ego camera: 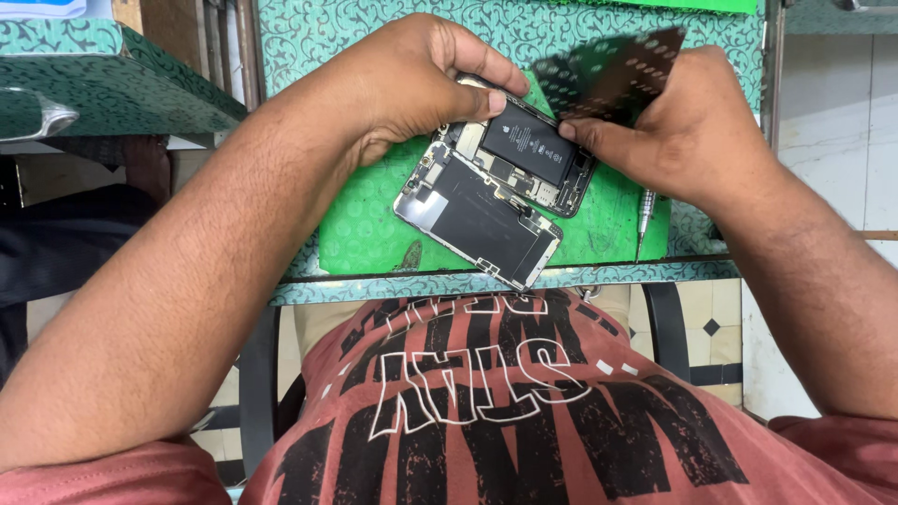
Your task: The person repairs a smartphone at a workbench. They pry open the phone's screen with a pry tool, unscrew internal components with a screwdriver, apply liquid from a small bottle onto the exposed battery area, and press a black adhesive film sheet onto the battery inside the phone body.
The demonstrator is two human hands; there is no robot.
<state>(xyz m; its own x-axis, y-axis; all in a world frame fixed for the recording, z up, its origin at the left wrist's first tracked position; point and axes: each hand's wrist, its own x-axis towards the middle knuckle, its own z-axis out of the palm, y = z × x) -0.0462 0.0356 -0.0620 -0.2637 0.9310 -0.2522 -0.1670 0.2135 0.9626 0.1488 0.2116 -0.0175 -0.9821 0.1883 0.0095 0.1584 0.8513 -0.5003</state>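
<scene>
An opened smartphone (pixel 533 154) lies on a green work mat (pixel 365 229), its black battery and circuit boards showing. Its detached screen panel (pixel 482 224) lies face down beside it, nearer to me. My left hand (pixel 412 79) grips the phone body at its far left edge, thumb on the frame. My right hand (pixel 683 131) holds a dark perforated sheet (pixel 608 75) tilted above the phone's far right corner, with its thumb tip touching the battery's edge.
A slim metal screwdriver (pixel 644 220) lies on the mat to the right of the phone. The mat sits on a small table with a patterned teal cover (pixel 309 37). A second patterned surface (pixel 103 84) stands at the left. Tiled floor shows on the right.
</scene>
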